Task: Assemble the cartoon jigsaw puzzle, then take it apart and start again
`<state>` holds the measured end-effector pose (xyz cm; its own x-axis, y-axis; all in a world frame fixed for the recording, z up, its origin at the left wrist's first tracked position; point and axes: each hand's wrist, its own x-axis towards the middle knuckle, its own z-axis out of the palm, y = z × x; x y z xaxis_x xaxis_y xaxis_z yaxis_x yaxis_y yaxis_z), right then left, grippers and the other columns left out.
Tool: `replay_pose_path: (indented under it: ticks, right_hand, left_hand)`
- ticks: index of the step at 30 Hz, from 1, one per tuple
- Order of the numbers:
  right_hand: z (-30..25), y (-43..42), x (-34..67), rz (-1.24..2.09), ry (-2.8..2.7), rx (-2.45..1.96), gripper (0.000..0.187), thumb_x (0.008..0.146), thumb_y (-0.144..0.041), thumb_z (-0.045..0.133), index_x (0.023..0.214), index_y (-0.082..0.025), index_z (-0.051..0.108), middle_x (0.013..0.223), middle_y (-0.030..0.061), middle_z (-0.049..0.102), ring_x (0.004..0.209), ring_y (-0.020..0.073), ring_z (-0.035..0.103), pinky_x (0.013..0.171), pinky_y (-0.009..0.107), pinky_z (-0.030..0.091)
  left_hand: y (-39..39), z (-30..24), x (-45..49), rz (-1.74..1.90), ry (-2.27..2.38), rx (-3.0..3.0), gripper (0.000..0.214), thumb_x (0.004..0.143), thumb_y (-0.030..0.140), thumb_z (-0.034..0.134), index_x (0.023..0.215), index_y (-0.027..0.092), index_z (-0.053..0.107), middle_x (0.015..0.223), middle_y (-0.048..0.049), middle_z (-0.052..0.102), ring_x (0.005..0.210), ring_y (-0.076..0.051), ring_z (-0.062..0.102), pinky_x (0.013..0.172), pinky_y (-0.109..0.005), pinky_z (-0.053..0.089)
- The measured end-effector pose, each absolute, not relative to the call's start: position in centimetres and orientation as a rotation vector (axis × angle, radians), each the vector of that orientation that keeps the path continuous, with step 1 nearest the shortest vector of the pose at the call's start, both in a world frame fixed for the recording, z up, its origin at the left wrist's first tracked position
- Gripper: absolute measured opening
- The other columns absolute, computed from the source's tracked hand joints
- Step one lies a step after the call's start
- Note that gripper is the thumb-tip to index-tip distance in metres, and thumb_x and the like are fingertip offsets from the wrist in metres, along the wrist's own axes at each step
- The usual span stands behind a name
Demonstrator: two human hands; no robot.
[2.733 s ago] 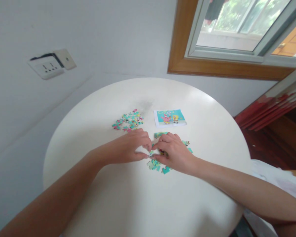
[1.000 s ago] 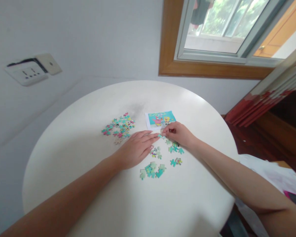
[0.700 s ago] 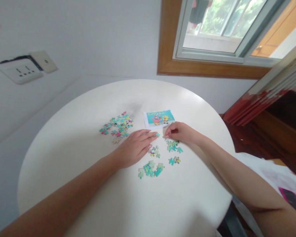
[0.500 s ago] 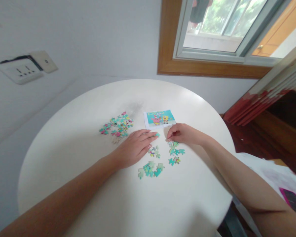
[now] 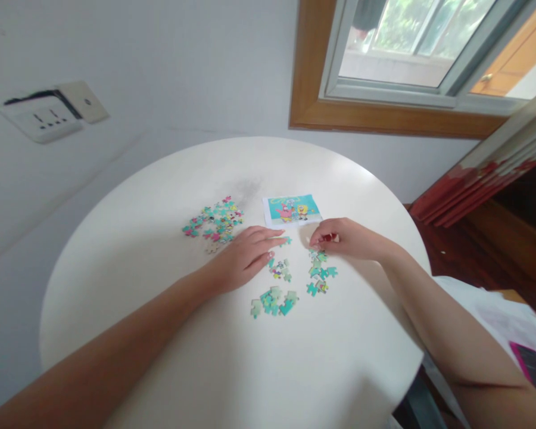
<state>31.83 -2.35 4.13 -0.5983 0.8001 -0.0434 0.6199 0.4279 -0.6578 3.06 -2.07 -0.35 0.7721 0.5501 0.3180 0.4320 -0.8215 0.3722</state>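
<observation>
My left hand [image 5: 246,257] lies palm down on the table with its fingers stretched out. Its fingertips touch a small teal puzzle piece [image 5: 287,241]. Close by the thumb is a cluster of small puzzle pieces [image 5: 280,271]. My right hand [image 5: 339,238] is closed in a pinch, with a pale bit of a puzzle piece at its fingertips. Just below those fingertips runs a column of green and teal pieces [image 5: 321,273]. Above both hands, a picture card [image 5: 293,210] shows a pink and a yellow cartoon figure on teal.
Left of my left hand spreads a large loose pile of puzzle pieces [image 5: 214,223]. Nearer to me sits another group of pieces [image 5: 274,301]. The round white table [image 5: 170,357] meets the wall and window frame [image 5: 384,119]. A pink-edged phone [image 5: 533,366] lies at far right.
The whole view has shifted slightly. My right hand has moved a little to the right, still pinched above the column of pieces. My left hand stays nearly in place.
</observation>
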Motion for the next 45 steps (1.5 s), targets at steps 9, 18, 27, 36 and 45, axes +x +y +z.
replay_pose_path:
  ticks: [9,18,27,36,45]
  right_hand:
    - [4.4,-2.2,32.5,1.047,-2.351,-1.232,0.018,0.08,-0.021,0.059,0.09,-0.018,0.074,0.087,0.0048,0.069,0.074,0.0143,0.058,0.067,0.025,0.044]
    - [4.8,-2.7,32.4,1.066,-2.419,-1.103,0.022,0.083,-0.021,0.057,0.096,-0.02,0.075,0.091,0.0047,0.069,0.076,0.0137,0.059,0.068,0.024,0.045]
    - [4.5,-1.7,33.3,0.693,-2.253,-1.436,0.026,0.082,-0.017,0.051,0.095,-0.019,0.073,0.091,0.0041,0.072,0.074,0.0153,0.058,0.068,0.027,0.043]
    - [3.8,-1.8,32.7,0.77,-2.346,-1.393,0.022,0.083,-0.021,0.053,0.091,-0.021,0.074,0.082,0.0021,0.07,0.069,0.0137,0.055,0.065,0.025,0.042]
    - [4.0,-1.9,33.6,1.114,-2.42,-1.257,0.016,0.079,-0.022,0.062,0.09,-0.018,0.072,0.09,0.0053,0.07,0.074,0.0148,0.06,0.069,0.026,0.047]
  left_hand:
    - [-2.9,1.6,2.2,0.544,0.639,2.669,0.017,0.088,0.028,0.063,0.104,0.028,0.069,0.12,-0.0052,0.061,0.114,-0.023,0.052,0.103,-0.038,0.036]
    - [-4.6,2.6,1.9,0.289,0.553,2.643,0.041,0.075,0.046,0.076,0.109,0.027,0.064,0.136,-0.0082,0.049,0.127,-0.029,0.042,0.11,-0.042,0.031]
    - [-4.4,2.6,1.4,0.29,0.599,2.664,0.013,0.082,0.034,0.071,0.09,0.025,0.066,0.137,-0.0055,0.05,0.128,-0.027,0.041,0.109,-0.041,0.032]
    - [-3.8,2.5,1.4,0.383,0.654,2.656,0.011,0.086,0.029,0.065,0.079,0.021,0.064,0.126,-0.0061,0.056,0.12,-0.024,0.046,0.105,-0.037,0.034]
    - [-2.9,3.0,0.1,0.492,0.711,2.71,0.013,0.089,0.032,0.061,0.083,0.022,0.066,0.119,-0.0054,0.059,0.114,-0.022,0.05,0.104,-0.037,0.034]
